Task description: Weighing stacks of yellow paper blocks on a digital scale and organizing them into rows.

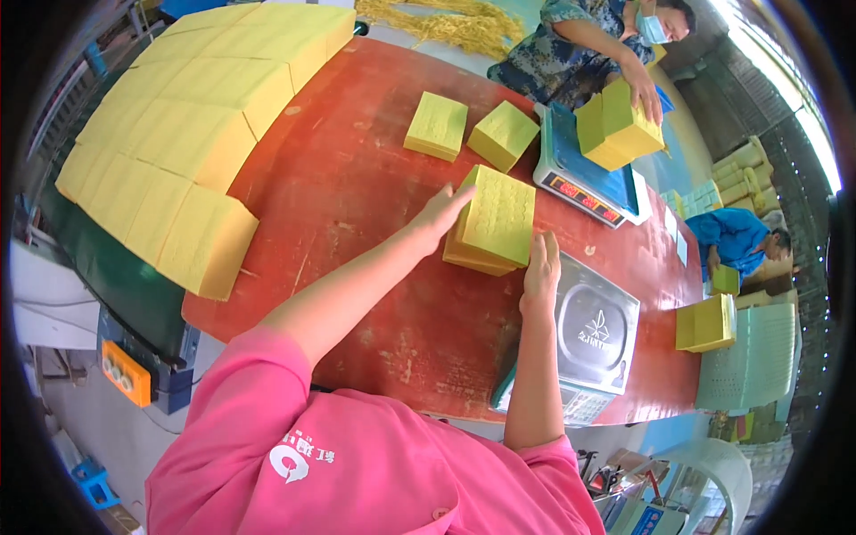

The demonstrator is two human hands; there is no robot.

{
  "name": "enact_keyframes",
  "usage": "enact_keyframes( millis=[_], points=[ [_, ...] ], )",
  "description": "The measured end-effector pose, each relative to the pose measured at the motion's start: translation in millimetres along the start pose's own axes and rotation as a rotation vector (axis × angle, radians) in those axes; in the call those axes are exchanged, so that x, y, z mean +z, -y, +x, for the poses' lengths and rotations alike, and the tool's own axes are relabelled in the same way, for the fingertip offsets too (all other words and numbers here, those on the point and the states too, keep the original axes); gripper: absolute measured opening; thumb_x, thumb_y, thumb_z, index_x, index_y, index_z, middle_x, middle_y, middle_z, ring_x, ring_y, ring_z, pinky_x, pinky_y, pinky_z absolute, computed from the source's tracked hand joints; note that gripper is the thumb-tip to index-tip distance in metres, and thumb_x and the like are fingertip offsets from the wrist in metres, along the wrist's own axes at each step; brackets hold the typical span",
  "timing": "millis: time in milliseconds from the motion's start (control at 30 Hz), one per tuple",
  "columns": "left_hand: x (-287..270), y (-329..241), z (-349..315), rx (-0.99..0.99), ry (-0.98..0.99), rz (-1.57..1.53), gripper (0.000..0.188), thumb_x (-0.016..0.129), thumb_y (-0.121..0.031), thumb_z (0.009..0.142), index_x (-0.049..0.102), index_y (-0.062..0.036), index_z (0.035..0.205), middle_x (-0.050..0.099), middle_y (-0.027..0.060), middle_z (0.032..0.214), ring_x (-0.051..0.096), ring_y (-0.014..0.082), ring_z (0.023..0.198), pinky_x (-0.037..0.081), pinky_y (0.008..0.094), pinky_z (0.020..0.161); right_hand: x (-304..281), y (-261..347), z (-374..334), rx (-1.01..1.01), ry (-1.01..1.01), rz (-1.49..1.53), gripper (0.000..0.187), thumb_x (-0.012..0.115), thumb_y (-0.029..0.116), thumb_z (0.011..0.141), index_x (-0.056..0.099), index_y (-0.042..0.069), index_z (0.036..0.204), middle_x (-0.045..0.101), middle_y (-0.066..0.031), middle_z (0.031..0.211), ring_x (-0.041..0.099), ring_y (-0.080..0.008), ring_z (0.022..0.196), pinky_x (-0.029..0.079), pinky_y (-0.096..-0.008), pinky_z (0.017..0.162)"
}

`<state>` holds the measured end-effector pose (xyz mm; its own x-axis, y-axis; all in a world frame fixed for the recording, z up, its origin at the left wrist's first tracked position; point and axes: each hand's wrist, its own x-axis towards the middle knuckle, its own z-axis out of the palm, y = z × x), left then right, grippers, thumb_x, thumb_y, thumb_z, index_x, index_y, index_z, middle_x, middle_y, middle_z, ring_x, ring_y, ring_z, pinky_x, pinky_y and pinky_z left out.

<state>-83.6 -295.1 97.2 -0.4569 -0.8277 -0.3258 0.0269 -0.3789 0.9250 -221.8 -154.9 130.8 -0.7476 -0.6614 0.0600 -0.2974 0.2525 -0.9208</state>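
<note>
A thick stack of yellow paper (496, 214) is between my hands over the red table; I cannot tell whether it rests on the tabletop. My left hand (443, 217) presses on its left side, thumb along the upper edge. Flat against the right side lies my right hand (540, 269), fingers stretched and held together. Just beyond are two smaller yellow paper stacks, one to the left (437, 123) and one to the right (505, 134). Beside my right forearm sits a scale with a shiny metal pan (596, 328), and nothing lies on the visible part of the pan.
Rows of yellow paper blocks (169, 134) fill the left side. Across the red table (374, 294), a masked co-worker's hand (642, 89) rests on yellow stacks on a blue-topped scale (571, 160). Another person in blue (727, 236) works at right, near a pale green crate stack (747, 357).
</note>
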Motion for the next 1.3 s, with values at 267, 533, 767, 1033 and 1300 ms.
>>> enact_keyframes(
  millis=[267,533,767,1033,1300],
  points=[
    [16.1,40.1,40.5,0.281,0.142,-0.236,0.049,0.056,-0.015,0.089,0.043,-0.0021,0.135,0.057,0.0118,0.124,0.056,0.0196,0.113,0.046,0.0381,0.096,41.6,-31.0,21.6,0.167,0.118,0.213,0.036,0.054,0.021,0.097,0.056,0.002,0.129,0.063,-0.0082,0.113,0.058,-0.0177,0.101,0.047,-0.0329,0.087],
    [0.5,2.1,-12.4,0.280,0.015,0.282,0.080,0.063,-0.033,0.088,0.027,0.0093,0.145,0.032,0.0285,0.150,0.032,0.0344,0.141,0.030,0.0433,0.114,16.3,-5.0,-8.2,-0.389,-0.227,-0.108,0.045,0.048,0.008,0.098,0.044,-0.002,0.141,0.052,-0.0172,0.139,0.050,-0.0266,0.127,0.039,-0.0365,0.108],
    [-186.3,-39.1,-156.8,0.607,-0.445,0.101,0.042,0.058,-0.018,0.097,0.050,0.0002,0.134,0.053,0.0107,0.137,0.052,0.0180,0.124,0.040,0.0336,0.107,69.9,46.3,-115.3,-0.356,0.291,0.190,0.022,0.048,0.000,0.097,0.065,-0.005,0.109,0.067,-0.0090,0.102,0.064,-0.0163,0.093,0.052,-0.0297,0.084],
    [-303.6,-33.9,-298.8,0.427,-1.035,0.671,0.029,0.054,-0.020,0.097,0.064,-0.0005,0.116,0.068,0.0118,0.112,0.064,0.0211,0.104,0.048,0.0313,0.093,123.5,-23.7,-197.7,-0.498,0.780,0.201,0.015,0.059,-0.003,0.088,0.067,0.000,0.102,0.068,-0.0139,0.094,0.067,-0.0233,0.083,0.052,-0.0307,0.076],
    [-348.7,-24.0,-215.9,0.307,-0.693,1.711,0.056,0.042,-0.041,0.101,0.043,-0.0046,0.143,0.036,0.0114,0.154,0.027,0.0243,0.145,0.020,0.0456,0.118,119.1,-37.7,-215.0,-0.605,0.791,0.243,0.015,0.059,-0.006,0.085,0.066,0.001,0.097,0.067,-0.0151,0.095,0.066,-0.0298,0.086,0.052,-0.0335,0.075]
  ],
)
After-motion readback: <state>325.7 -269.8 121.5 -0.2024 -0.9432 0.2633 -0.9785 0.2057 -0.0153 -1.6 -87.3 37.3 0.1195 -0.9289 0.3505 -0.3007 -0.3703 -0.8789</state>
